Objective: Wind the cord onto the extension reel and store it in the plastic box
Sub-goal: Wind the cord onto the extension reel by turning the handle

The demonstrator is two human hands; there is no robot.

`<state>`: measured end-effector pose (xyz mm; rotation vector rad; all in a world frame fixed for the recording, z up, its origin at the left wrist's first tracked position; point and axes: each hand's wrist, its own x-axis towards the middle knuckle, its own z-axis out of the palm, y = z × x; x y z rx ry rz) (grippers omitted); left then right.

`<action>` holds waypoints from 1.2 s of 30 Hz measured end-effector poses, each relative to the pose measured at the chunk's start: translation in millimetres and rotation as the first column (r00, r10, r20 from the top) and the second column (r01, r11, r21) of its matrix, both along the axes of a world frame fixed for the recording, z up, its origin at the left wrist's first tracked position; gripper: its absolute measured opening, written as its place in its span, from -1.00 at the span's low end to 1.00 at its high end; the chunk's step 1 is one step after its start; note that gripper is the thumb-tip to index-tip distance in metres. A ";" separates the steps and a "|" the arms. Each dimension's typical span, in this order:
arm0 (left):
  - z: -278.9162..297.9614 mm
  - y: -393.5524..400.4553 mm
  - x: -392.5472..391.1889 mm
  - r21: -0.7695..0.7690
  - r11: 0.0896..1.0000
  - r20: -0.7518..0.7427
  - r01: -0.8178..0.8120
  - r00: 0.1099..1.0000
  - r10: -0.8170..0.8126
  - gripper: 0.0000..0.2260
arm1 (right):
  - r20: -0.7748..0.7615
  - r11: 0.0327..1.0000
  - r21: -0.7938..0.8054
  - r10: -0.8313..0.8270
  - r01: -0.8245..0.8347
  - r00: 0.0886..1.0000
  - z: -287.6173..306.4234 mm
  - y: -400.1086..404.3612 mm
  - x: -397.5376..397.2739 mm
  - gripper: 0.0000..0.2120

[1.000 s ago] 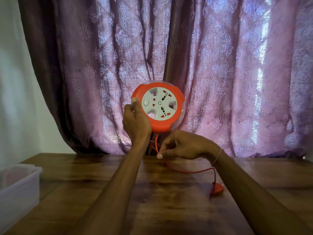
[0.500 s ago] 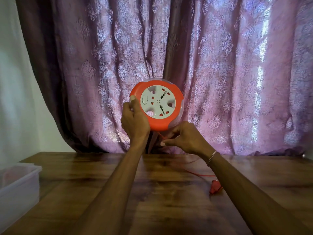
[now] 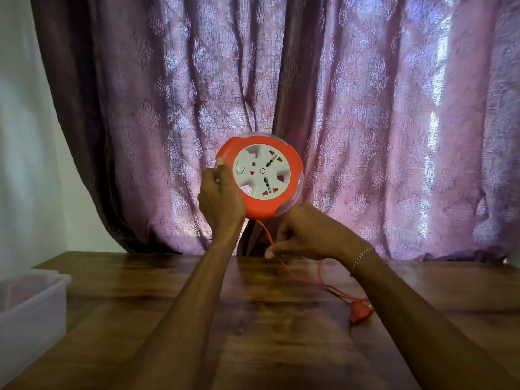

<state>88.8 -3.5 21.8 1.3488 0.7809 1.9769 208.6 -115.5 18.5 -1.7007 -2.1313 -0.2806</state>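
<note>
The round orange extension reel (image 3: 284, 204) with a white socket face is held upright in the air above the wooden table (image 3: 253, 319). My left hand (image 3: 221, 201) grips its left rim, thumb on the front. A thin orange cord (image 3: 268, 235) drops from the reel's bottom edge. Just below the reel, my right hand (image 3: 306, 235) pinches that cord. Past the pinch, the cord runs loose down to the table and ends in an orange plug (image 3: 360, 312) lying by my right forearm. A clear plastic box (image 3: 31, 313) stands at the table's left edge.
A purple patterned curtain (image 3: 365, 122) hangs right behind the table's far edge. A pale wall (image 3: 25, 136) is on the left.
My right hand went up to the reel's lower edge with the cord, then came back down along it. The plug slid on the table. The reel's white face turned a little.
</note>
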 end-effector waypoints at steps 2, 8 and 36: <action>0.4 -0.3 -2.4 0.014 0.999 -0.014 0.034 0.999 -0.034 -0.55 | 0.105 0.999 0.029 -0.046 0.043 0.993 11.3 -10.9 -4.9 -0.68; 2.2 -3.8 -4.5 0.041 0.989 -0.047 0.140 0.989 -0.138 -0.45 | 0.021 0.924 0.375 -0.084 0.070 0.996 41.0 -43.5 -4.2 -0.89; -7.8 -9.1 13.5 0.233 0.957 -0.186 0.174 0.974 -0.131 -0.61 | -0.166 0.564 0.752 -0.337 0.340 0.927 14.0 -17.0 -12.7 -0.40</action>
